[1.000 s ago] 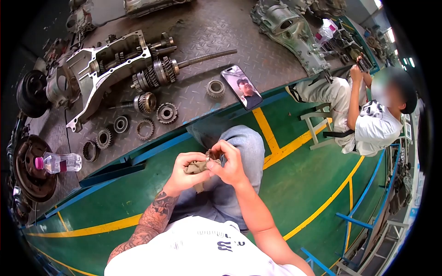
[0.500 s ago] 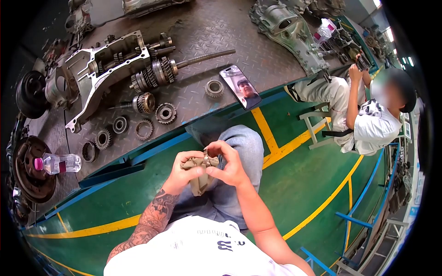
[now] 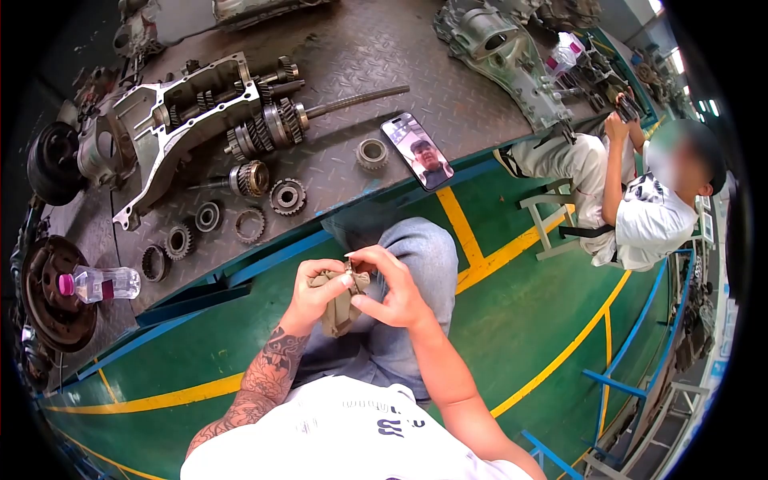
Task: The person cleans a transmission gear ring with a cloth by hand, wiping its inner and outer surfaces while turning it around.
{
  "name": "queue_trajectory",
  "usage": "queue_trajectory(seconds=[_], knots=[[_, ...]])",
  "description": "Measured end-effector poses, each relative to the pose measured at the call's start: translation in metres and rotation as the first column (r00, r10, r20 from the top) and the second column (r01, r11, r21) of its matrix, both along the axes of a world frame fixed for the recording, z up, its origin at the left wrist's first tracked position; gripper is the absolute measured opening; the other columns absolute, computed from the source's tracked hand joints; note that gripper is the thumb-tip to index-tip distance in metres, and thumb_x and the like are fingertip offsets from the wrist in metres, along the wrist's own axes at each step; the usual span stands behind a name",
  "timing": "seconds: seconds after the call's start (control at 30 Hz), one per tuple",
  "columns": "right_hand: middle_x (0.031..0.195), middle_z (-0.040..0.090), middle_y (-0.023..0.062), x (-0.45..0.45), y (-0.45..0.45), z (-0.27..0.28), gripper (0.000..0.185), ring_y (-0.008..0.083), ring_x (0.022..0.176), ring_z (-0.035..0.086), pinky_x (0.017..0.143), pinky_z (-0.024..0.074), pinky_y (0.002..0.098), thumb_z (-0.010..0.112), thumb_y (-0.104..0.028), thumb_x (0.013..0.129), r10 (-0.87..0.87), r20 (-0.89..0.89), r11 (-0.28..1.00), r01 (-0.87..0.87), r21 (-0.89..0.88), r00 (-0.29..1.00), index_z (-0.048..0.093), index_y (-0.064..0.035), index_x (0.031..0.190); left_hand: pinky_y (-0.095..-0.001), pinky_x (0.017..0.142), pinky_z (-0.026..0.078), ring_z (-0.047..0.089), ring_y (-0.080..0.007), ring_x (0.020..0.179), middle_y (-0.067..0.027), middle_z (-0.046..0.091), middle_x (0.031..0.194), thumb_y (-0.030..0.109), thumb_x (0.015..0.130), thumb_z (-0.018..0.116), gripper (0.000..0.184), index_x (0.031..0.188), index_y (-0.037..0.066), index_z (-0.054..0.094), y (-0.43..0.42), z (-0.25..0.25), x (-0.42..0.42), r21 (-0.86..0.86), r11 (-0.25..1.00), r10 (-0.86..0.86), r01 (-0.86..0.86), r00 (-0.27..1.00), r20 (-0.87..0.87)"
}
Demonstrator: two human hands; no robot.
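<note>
Above my lap, my left hand point(image 3: 310, 296) is closed on a bunched olive-brown rag point(image 3: 340, 315). My right hand point(image 3: 398, 290) grips a thin metal ring point(image 3: 350, 270), part of which is hidden by fingers and cloth. The ring stands on edge against the rag, with both hands close together. On the bench edge beyond them lie a toothed ring point(image 3: 250, 225), a gear point(image 3: 288, 197) and a collar-shaped gear point(image 3: 372, 154). A phone point(image 3: 418, 150) showing a person rests beside that collar.
The steel bench point(image 3: 344, 56) carries an opened gearbox housing point(image 3: 172, 144), a gear shaft point(image 3: 276, 128) and a larger casing point(image 3: 512, 68). A water bottle point(image 3: 108, 285) lies at left by a rusty drum point(image 3: 60, 292). A seated co-worker point(image 3: 652, 216) handles parts at right.
Both hands have shifted slightly left with the rag and ring. The ring has turned more edge-on, and my left thumb now presses nearer its top. The co-worker's head has moved a little.
</note>
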State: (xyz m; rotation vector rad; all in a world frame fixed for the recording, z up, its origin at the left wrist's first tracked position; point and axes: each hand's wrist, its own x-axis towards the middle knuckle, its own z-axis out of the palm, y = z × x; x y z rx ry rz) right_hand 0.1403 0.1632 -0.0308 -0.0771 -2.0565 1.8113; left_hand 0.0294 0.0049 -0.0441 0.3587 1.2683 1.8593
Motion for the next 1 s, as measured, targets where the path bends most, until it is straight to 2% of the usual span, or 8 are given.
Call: queue_trajectory(seconds=[0.1,0.2,0.3,0.5,0.63,0.8,0.9,1.0], knots=[[0.097,0.062,0.0067,0.0,-0.001,-0.008,0.055,0.0171,0.085,0.059,0.077,0.0502,0.0309,0.085,-0.026,0.075,-0.037,0.054,0.999,0.039,-0.036,0.998,0.059,-0.0028,0.119,-0.0269,0.077,0.053,0.067,-0.011,0.085,-0.0066,0.074,0.095,0.01,0.078,0.084,0.028,0.1,-0.001,0.072,-0.002,0.001,0.003,0.086,0.996,-0.025,0.016,0.994,0.104],[0.08,0.058,0.0025,0.0,-0.004,-0.006,0.05,0.0124,0.071,0.052,0.065,0.0464,0.0281,0.087,-0.03,0.074,-0.076,0.097,0.991,0.086,-0.106,0.992,0.058,-0.0027,0.104,-0.0264,0.077,0.053,0.067,-0.0109,0.086,-0.0066,0.074,0.094,0.008,0.073,0.086,0.035,0.102,-0.003,0.071,-0.003,0.002,-0.008,0.148,0.967,-0.165,0.209,0.949,-0.267],[0.079,0.057,0.0032,-0.001,-0.003,-0.006,0.051,0.0128,0.07,0.051,0.064,0.0454,0.0291,0.087,-0.032,0.075,-0.048,0.148,0.997,0.056,-0.052,0.988,0.058,-0.0023,0.103,-0.026,0.073,0.052,0.066,-0.0102,0.082,-0.0057,0.073,0.089,0.005,0.072,0.086,0.033,0.099,-0.004,0.07,-0.006,0.008,-0.015,-0.004,0.968,-0.223,0.249,0.86,-0.46],[0.101,0.061,0.009,-0.005,-0.009,-0.003,0.056,0.0177,0.081,0.057,0.074,0.05,0.0314,0.077,-0.033,0.084,-0.038,0.078,0.999,0.038,0.011,0.996,0.058,-0.0023,0.127,-0.0257,0.071,0.052,0.064,-0.0091,0.079,-0.005,0.073,0.086,0.007,0.077,0.083,0.025,0.096,-0.004,0.071,-0.01,-0.003,-0.003,-0.014,0.996,-0.083,0.083,0.939,-0.333],[0.117,0.06,0.0119,-0.004,-0.003,0.001,0.066,0.0199,0.089,0.059,0.08,0.0518,0.033,0.076,-0.028,0.084,0.045,-0.073,0.997,-0.041,0.058,0.996,0.054,-0.0033,0.14,-0.0259,0.072,0.053,0.065,-0.0096,0.079,-0.0039,0.074,0.089,0.006,0.083,0.079,0.016,0.095,-0.002,0.073,-0.01,0.001,0.004,-0.056,0.998,0.015,-0.015,1.0,-0.002],[0.108,0.06,0.0084,-0.001,-0.008,0.0,0.051,0.0175,0.084,0.057,0.073,0.0492,0.0304,0.077,-0.024,0.079,-0.036,0.011,0.996,0.035,0.083,0.999,0.063,-0.0017,0.124,-0.0276,0.078,0.053,0.065,-0.0112,0.082,-0.0051,0.072,0.089,0.015,0.088,0.074,0.018,0.094,-0.002,0.073,-0.013,-0.003,0.001,-0.083,0.997,0.002,-0.001,1.0,0.011],[0.103,0.063,0.0078,0.002,-0.006,-0.002,0.048,0.0177,0.087,0.06,0.076,0.0494,0.0313,0.077,-0.022,0.077,-0.016,0.119,0.999,0.012,0.035,0.993,0.064,-0.0023,0.119,-0.0311,0.085,0.055,0.068,-0.0157,0.093,-0.0093,0.073,0.104,0.017,0.082,0.081,0.038,0.112,-0.003,0.069,-0.023,-0.006,0.002,0.124,0.987,-0.107,0.103,0.994,0.022],[0.086,0.063,0.0066,0.002,-0.009,-0.002,0.04,0.0165,0.074,0.058,0.068,0.0493,0.0312,0.079,-0.028,0.077,-0.068,0.135,0.998,0.067,0.009,0.989,0.063,-0.0015,0.103,-0.0319,0.083,0.057,0.07,-0.0167,0.093,-0.0101,0.073,0.105,0.001,0.073,0.088,0.048,0.115,-0.003,0.067,-0.025,-0.007,-0.002,0.082,0.972,-0.214,0.22,0.973,-0.083]])
